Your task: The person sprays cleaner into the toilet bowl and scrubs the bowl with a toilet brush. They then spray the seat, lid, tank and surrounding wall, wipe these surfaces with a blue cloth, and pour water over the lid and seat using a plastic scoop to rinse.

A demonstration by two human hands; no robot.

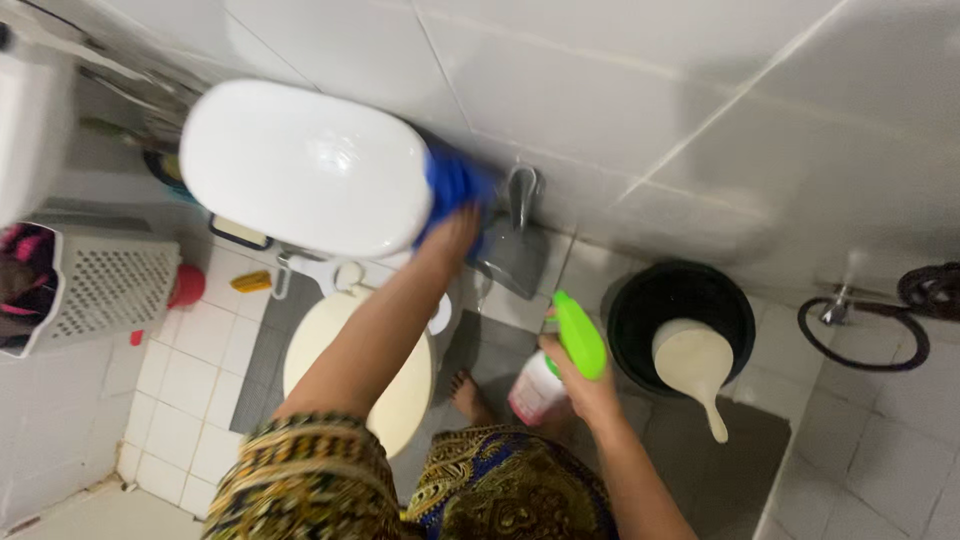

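Note:
My left hand (455, 232) presses a blue cloth (452, 180) against the right end of the white toilet tank lid (300, 165). My right hand (585, 385) holds a spray bottle (545, 385) with a green trigger head, low and to the right of the toilet. The cream toilet seat lid (345, 345) lies closed below the tank, partly hidden by my left forearm. My bare foot (468, 395) stands on the grey floor beside the bowl.
A black bucket (640, 300) with a cream ladle (695, 365) sits at the right by the wall. A grey dustpan (515, 250) leans on the wall. A white laundry basket (105, 285) stands at left. A hose loop (865, 325) hangs at far right.

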